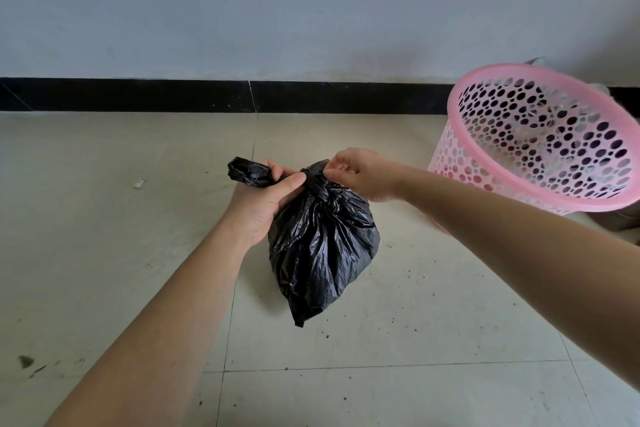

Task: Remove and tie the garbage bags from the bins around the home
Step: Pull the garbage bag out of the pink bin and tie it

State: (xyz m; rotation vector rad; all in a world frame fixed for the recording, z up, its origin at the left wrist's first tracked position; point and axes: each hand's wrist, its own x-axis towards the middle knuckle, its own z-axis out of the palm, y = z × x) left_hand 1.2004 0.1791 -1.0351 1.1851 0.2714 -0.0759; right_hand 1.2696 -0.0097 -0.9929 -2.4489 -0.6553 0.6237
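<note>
Garbage bag (322,246) hangs over the floor (104,253) near the pink bin (540,198), left hand (263,198) gripping its twisted tail (247,172), right hand (360,173) pinching the knot (313,184) with its fingers (334,172); best pull both apart evenly to cinch it.

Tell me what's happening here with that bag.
A person is tying off a black garbage bag. The left hand grips one twisted end of its neck, and the right hand pinches the plastic at the knot. The pink perforated bin stands to the right.
</note>
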